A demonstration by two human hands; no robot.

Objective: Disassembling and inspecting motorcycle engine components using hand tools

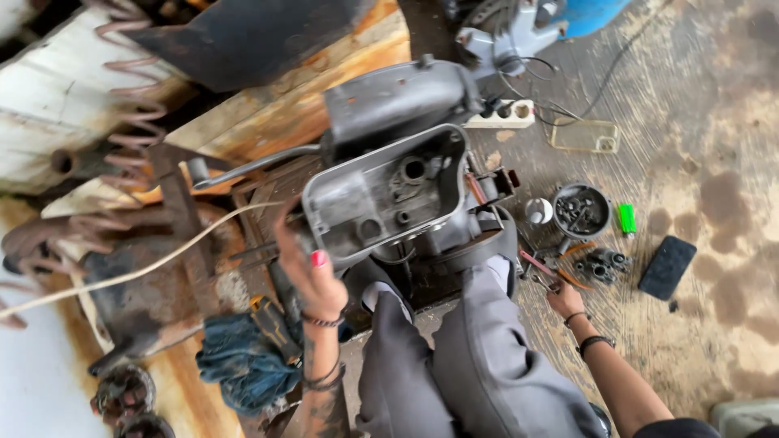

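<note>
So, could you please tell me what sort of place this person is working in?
Probably an informal repair workshop, worked on the ground. An opened grey engine casing sits before the person, a bowl of small metal parts lies on the stained concrete floor, and rusty coil springs lie nearby.

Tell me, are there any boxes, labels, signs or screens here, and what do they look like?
No boxes, labels, signs or lit screens show.
Clear phone case: on the ground by the white power strip, a see-through rectangle.
Dark flat slab: on the ground at right, black, rounded; whether it has a screen I cannot tell.
</note>
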